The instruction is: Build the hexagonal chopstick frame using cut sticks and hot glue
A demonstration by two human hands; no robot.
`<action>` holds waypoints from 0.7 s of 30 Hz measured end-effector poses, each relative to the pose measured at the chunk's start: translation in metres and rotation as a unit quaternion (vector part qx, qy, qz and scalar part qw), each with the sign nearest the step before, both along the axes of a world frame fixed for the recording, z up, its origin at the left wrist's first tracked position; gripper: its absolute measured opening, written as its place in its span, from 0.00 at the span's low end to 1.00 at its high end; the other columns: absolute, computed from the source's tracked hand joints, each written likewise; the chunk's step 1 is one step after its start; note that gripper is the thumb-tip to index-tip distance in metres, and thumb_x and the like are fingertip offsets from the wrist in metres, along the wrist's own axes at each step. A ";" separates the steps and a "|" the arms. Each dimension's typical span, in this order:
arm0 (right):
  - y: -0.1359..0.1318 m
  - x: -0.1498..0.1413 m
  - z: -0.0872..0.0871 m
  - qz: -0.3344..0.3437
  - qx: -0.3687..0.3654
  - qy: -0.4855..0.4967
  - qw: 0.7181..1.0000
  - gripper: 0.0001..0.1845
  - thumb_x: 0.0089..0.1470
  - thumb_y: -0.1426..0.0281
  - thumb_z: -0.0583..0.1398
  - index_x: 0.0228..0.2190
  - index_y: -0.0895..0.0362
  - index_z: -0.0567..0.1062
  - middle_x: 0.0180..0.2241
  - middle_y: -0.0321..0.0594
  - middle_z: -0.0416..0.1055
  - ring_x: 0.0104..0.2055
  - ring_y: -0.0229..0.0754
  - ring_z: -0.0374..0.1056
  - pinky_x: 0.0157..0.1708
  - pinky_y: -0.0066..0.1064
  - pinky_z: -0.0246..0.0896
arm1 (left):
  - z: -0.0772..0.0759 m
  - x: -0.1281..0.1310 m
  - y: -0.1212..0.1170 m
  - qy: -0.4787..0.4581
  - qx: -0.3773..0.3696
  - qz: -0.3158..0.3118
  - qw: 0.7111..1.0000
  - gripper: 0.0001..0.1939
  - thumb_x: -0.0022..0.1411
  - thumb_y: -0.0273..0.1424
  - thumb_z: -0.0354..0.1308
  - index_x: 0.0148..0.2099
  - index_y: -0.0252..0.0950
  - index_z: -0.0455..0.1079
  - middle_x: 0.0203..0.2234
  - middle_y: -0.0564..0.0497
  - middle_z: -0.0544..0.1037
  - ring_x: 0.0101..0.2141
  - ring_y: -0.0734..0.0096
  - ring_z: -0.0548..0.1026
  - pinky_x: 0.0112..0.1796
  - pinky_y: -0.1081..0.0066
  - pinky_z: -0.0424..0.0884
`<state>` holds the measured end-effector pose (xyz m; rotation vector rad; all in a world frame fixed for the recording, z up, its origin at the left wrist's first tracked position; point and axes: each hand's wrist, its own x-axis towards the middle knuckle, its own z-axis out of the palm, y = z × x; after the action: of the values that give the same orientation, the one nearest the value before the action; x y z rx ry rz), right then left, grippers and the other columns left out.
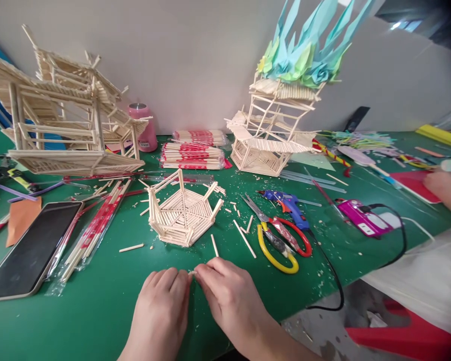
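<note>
My left hand and my right hand meet at the table's front, both closed with fingertips pinched. Between them shows a short bit of wooden stick; most of it is hidden by my fingers. Just beyond stands a small stick frame with a many-sided slatted base, short uprights and rails along its left side. Loose stick pieces lie around it, one of them close to my right fingers. To the right rest scissors with red and yellow handles, next to a blue glue gun.
A large stick house stands back left, a stick tower with paper flowers back right. Bundled sticks, a pink bottle, a phone and a magenta power strip lie about. Another person's hand is at right.
</note>
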<state>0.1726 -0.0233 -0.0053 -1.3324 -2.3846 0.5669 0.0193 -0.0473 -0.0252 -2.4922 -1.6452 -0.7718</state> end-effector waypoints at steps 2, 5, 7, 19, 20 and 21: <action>0.003 0.003 0.008 0.001 -0.044 0.042 0.998 0.17 0.61 0.70 0.47 0.26 0.57 0.72 0.24 0.38 0.66 0.25 0.38 0.63 0.26 0.28 0.55 | 0.002 0.004 -0.001 -0.017 0.004 0.003 1.000 0.10 0.61 0.23 0.47 0.28 0.36 0.64 0.18 0.53 0.67 0.19 0.70 0.66 0.23 0.70 0.62; 0.007 0.013 0.020 0.003 -0.146 0.130 0.981 0.16 0.60 0.68 0.50 0.28 0.57 0.74 0.24 0.37 0.67 0.27 0.37 0.64 0.28 0.27 0.56 | 0.005 0.009 -0.002 -0.058 -0.005 -0.005 0.998 0.07 0.61 0.24 0.48 0.33 0.35 0.66 0.19 0.53 0.69 0.20 0.70 0.67 0.24 0.70 0.63; 0.008 0.022 0.024 -0.016 -0.222 0.201 0.954 0.15 0.59 0.66 0.52 0.27 0.57 0.75 0.23 0.36 0.67 0.27 0.35 0.63 0.27 0.26 0.56 | 0.008 0.009 -0.001 -0.095 -0.020 -0.007 0.995 0.07 0.61 0.25 0.48 0.34 0.35 0.67 0.20 0.53 0.69 0.21 0.70 0.68 0.24 0.71 0.64; 0.009 0.028 0.021 -0.165 -0.349 0.424 0.819 0.13 0.54 0.60 0.58 0.30 0.57 0.73 0.23 0.34 0.70 0.23 0.31 0.64 0.26 0.25 0.60 | -0.005 0.002 0.012 -0.099 -0.127 0.036 0.986 0.11 0.60 0.30 0.49 0.40 0.37 0.73 0.26 0.48 0.74 0.27 0.64 0.73 0.27 0.65 0.70; 0.009 0.026 0.023 -0.164 -0.355 0.425 0.816 0.13 0.54 0.59 0.57 0.31 0.58 0.71 0.23 0.35 0.71 0.24 0.32 0.65 0.27 0.25 0.61 | -0.006 0.003 0.012 -0.082 -0.116 0.043 0.989 0.12 0.59 0.30 0.51 0.42 0.38 0.73 0.29 0.46 0.75 0.30 0.60 0.73 0.29 0.61 0.70; 0.009 0.024 0.024 -0.159 -0.359 0.425 0.816 0.13 0.55 0.59 0.57 0.31 0.57 0.70 0.24 0.35 0.72 0.25 0.33 0.66 0.28 0.26 0.61 | -0.006 0.004 0.011 -0.081 -0.106 0.051 0.990 0.12 0.58 0.31 0.52 0.44 0.39 0.72 0.33 0.45 0.75 0.34 0.58 0.73 0.31 0.59 0.70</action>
<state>0.1963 -0.0144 0.0187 -1.2757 -1.1978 1.6407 0.0235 -0.0359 -0.0308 -2.5153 -1.9907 -0.8498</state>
